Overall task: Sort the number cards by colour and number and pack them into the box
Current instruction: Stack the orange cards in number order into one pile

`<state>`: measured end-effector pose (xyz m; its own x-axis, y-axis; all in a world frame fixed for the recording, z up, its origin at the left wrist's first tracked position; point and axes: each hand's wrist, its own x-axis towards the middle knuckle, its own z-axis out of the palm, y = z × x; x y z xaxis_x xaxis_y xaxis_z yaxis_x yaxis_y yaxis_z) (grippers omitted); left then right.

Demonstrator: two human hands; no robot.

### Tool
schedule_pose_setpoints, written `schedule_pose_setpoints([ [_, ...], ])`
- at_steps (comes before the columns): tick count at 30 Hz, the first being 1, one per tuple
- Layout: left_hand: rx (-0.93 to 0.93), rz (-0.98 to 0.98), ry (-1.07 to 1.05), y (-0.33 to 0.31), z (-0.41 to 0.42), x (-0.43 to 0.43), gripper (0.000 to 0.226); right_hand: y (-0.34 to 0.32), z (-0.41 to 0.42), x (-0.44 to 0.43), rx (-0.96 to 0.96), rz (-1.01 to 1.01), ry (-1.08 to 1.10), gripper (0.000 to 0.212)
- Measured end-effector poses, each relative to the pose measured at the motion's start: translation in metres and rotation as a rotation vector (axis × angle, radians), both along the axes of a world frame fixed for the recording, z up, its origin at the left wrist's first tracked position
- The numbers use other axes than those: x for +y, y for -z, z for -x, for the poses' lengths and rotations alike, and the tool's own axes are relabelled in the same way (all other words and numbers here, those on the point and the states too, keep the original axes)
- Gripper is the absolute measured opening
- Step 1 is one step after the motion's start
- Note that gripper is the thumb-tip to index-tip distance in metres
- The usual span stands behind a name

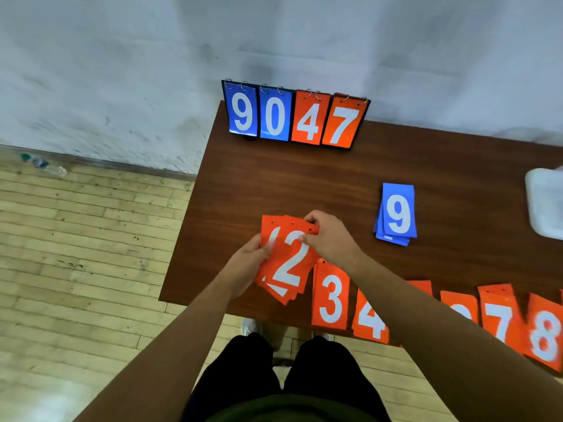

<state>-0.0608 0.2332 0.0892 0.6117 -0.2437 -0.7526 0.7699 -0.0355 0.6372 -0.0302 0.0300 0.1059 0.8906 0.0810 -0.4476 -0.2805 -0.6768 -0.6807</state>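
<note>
Two-handed hold on orange card stack, 2 on top, over near-left of desk: gripped at left edge by left hand, pinched at top by right hand. Blue stack lying farther right.

A scoreboard stands at the table's far edge; a card row lines its near edge.

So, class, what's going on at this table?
A person holds an orange stack, 2 on top: the left hand grips its left edge, the right hand pinches its top. A row of orange cards, showing 3, 4, 7 and 8, lies along the near edge of the table. A blue stack topped by 9 lies farther back. A scoreboard reading 9047 stands at the far edge, and a white container sits at the right edge.
</note>
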Motion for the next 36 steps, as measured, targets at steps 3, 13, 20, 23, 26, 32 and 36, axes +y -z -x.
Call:
schedule_pose_setpoints([
  [3,-0.068,-0.102,0.110,0.001,0.011,-0.023,0.066,0.002,0.010,-0.013,0.014,-0.043,0.053,0.028],
  [13,0.000,-0.388,-0.228,0.022,0.039,-0.041,0.042,0.060,0.063,-0.073,0.149,0.431,-0.270,0.077],
  [20,-0.007,-0.373,-0.305,0.023,0.061,-0.039,0.039,0.084,0.075,-0.064,0.059,0.648,-0.347,0.072],
  [23,0.009,-0.393,-0.331,0.029,0.070,-0.036,0.038,0.086,0.068,-0.064,0.096,0.632,-0.359,0.068],
  [26,0.020,-0.414,-0.355,0.035,0.076,-0.030,0.042,0.088,0.066,-0.065,0.078,0.564,-0.354,0.066],
  [32,-0.026,-0.534,-0.330,0.030,0.072,-0.026,0.042,0.065,0.053,-0.076,0.184,0.045,-0.095,0.043],
  [36,-0.068,-0.609,-0.224,0.023,0.061,-0.030,0.048,0.028,0.032,-0.083,0.340,-0.119,-0.077,0.058],
])
